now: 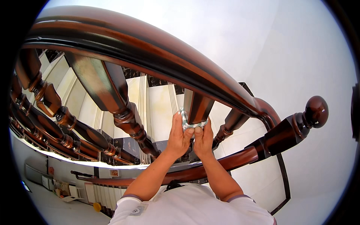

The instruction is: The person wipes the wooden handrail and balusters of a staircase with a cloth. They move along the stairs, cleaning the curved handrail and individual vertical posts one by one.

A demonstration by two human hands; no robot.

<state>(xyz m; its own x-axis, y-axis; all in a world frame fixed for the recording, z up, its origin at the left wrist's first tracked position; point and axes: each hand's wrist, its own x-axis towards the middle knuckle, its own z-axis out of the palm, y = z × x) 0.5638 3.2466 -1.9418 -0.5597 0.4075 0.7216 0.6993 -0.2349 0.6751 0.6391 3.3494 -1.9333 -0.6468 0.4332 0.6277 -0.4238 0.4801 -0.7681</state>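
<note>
Both my hands reach through to a dark polished wooden baluster (198,108) beneath the glossy handrail (157,53). A green-and-white cloth (194,124) is wrapped around the lower end of its square upper block. My left hand (179,137) presses the cloth from the left side, and my right hand (203,137) presses it from the right, with the two thumbs side by side on the near face. The far side of the cloth is hidden behind the baluster.
More turned balusters (123,115) stand to the left, with pale stair treads (160,112) beyond them. At the right, a newel post with a ball finial (316,111) juts out. A lower handrail (233,161) passes beneath my forearms. White walls rise at the top and right.
</note>
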